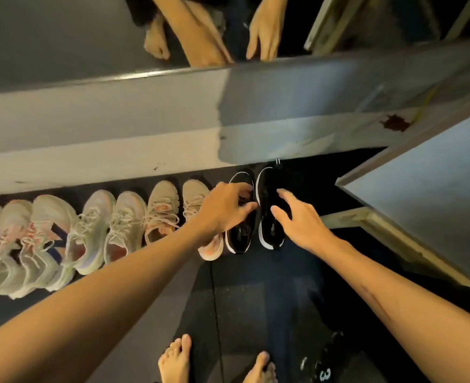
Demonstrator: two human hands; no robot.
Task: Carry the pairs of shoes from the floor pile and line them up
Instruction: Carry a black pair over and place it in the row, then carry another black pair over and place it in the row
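Black shoes (256,211) with white soles stand paired on the floor (256,299), ending the shoe row (90,225). Left hand (222,208) fingers curl onto the left shoe; right hand (294,219) fingers rest released on the right.

We can read only one mark: a white numeral "3" (325,374), printed on a dark object (329,355) lying on the floor (256,299), just beside the person's bare right foot (260,369) and on its outer side. White flecks beside the numeral, farther from the foot, are too blurred for us to read. On the sneakers lined up along the wall, well beyond that foot, we can make out no brand names, labels or sizes.
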